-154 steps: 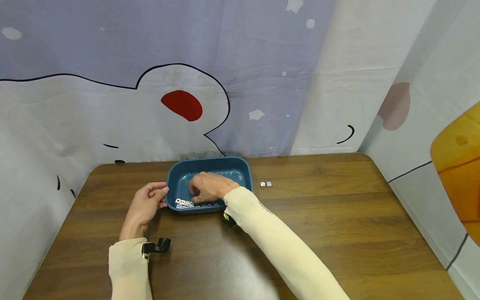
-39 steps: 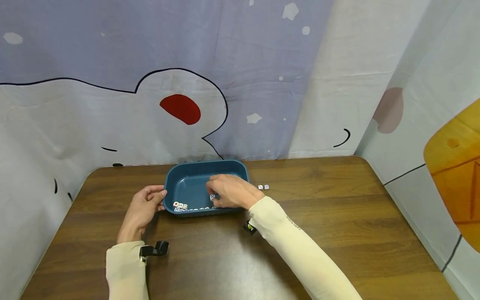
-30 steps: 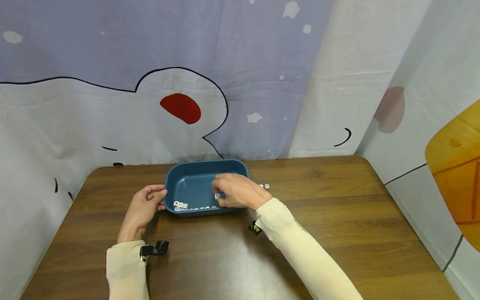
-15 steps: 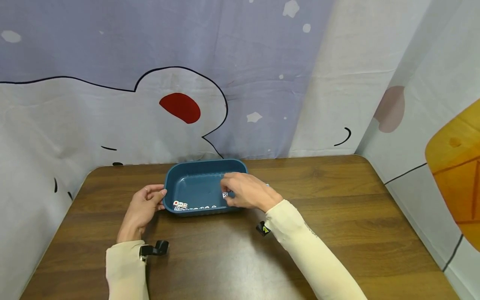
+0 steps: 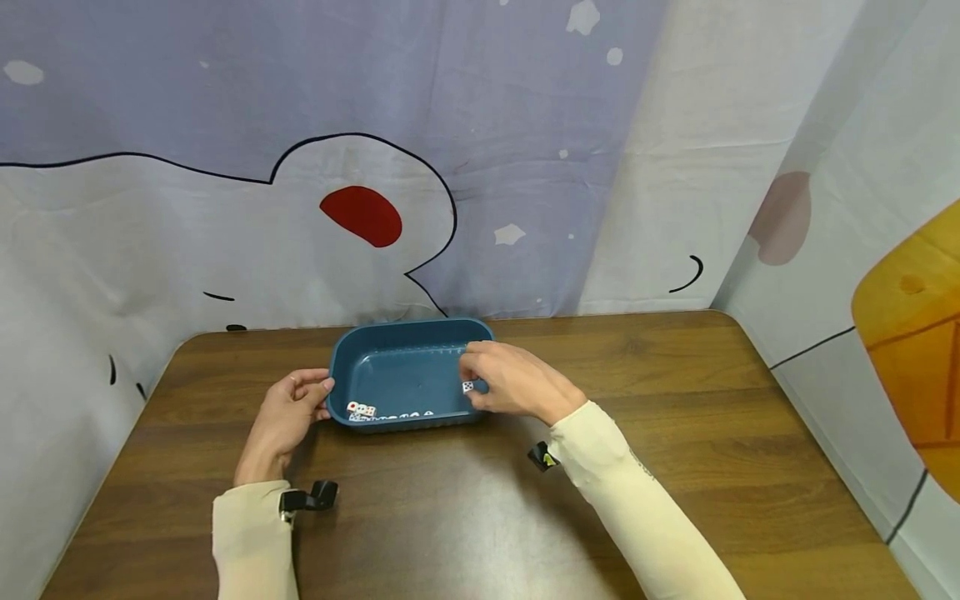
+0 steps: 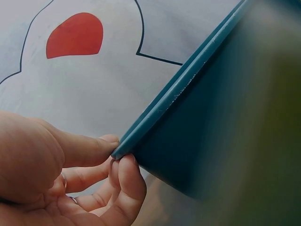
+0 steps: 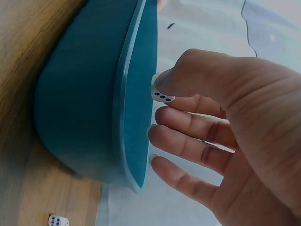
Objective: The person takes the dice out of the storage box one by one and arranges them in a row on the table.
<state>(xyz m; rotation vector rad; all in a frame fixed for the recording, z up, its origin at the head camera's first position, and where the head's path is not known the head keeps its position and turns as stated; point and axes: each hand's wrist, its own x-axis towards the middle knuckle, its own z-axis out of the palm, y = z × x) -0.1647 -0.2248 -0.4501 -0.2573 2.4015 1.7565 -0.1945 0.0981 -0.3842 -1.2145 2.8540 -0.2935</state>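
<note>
A blue plastic basin (image 5: 412,333) stands at the table's far edge. My left hand (image 5: 288,412) pinches its left rim between thumb and fingers; the left wrist view shows the thumb (image 6: 89,148) on top of the rim. My right hand (image 5: 521,383) is over the basin's right end and pinches a white die (image 5: 468,387) between thumb and index finger. Blue pips show on this die (image 7: 161,95) in the right wrist view, where the other fingers are spread. Several more dice (image 5: 362,411) lie along the basin's near wall, some hidden by it.
Another white die (image 7: 58,220) lies on the table to the right of the basin, seen only in the right wrist view. The wooden table (image 5: 420,517) backs onto a printed cloth (image 5: 525,167), with more cloth at the right side.
My right hand has picked up a die and carried it rightward across the basin. The two dice on the table are now hidden behind that hand in the head view. My left hand stays put.
</note>
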